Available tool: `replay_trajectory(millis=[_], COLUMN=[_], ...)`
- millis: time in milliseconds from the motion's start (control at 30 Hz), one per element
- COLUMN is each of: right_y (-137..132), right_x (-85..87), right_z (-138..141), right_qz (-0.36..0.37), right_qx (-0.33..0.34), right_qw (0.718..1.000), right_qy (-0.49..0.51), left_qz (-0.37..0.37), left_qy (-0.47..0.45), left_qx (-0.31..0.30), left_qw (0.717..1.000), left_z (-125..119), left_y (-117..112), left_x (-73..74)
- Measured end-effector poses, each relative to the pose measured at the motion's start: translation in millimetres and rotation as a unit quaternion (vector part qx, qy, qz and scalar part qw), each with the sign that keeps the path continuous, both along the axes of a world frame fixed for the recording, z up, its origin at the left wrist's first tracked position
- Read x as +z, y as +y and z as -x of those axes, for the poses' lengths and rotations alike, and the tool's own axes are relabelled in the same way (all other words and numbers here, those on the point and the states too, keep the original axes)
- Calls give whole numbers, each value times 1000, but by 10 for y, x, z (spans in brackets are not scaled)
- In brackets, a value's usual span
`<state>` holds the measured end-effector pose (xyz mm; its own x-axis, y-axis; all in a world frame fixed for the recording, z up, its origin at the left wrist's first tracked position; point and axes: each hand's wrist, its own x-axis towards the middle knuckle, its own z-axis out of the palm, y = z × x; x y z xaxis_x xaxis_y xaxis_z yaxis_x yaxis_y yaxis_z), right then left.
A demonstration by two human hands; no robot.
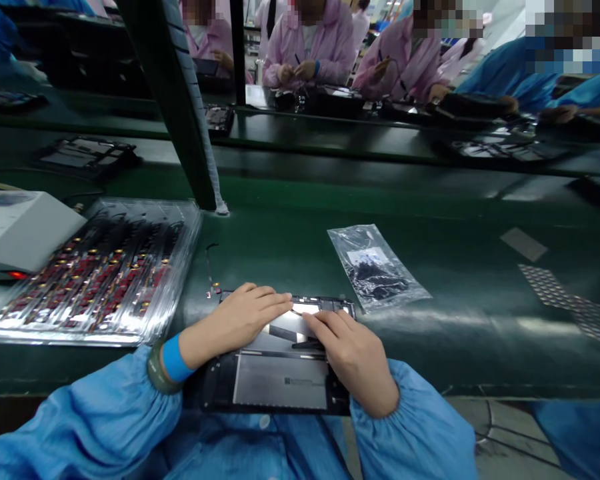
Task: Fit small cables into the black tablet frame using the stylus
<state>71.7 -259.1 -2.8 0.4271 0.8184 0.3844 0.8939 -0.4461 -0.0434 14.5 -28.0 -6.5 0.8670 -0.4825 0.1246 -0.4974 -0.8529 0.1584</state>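
Blue-sleeved left grip [235, 323] and right grip [350, 357] lie spread flat on a black phone frame [280, 387]; a clear plastic bag [377, 267] sits beyond them.

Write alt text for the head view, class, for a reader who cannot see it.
The left hand and right hand, in blue sleeves, rest on an opened electronic device at the edge of a green workbench. A clear tray of small red components lies to the left, a clear plastic bag to the right, and people in pink smocks work beyond.
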Motion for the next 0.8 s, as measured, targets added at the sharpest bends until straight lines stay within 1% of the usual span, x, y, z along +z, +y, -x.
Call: replay_trajectory(millis=[200, 367, 800], right_y=[-53, -24, -21], right_x=[-31, -23, -55], right_z=[-2, 3, 4], right_qz=[-2, -4, -9], right_qx=[-1, -20, -22], right_qw=[1000, 999, 999], right_qy=[-24, -45, -47], left_qz=[-47, -49, -79], left_qy=[-19, -32, -22], left_qx=[-3, 0, 4], left_qw=[999, 998, 997], left_z=[29, 39, 40], left_y=[-21, -38, -62], left_x=[-32, -34, -7])
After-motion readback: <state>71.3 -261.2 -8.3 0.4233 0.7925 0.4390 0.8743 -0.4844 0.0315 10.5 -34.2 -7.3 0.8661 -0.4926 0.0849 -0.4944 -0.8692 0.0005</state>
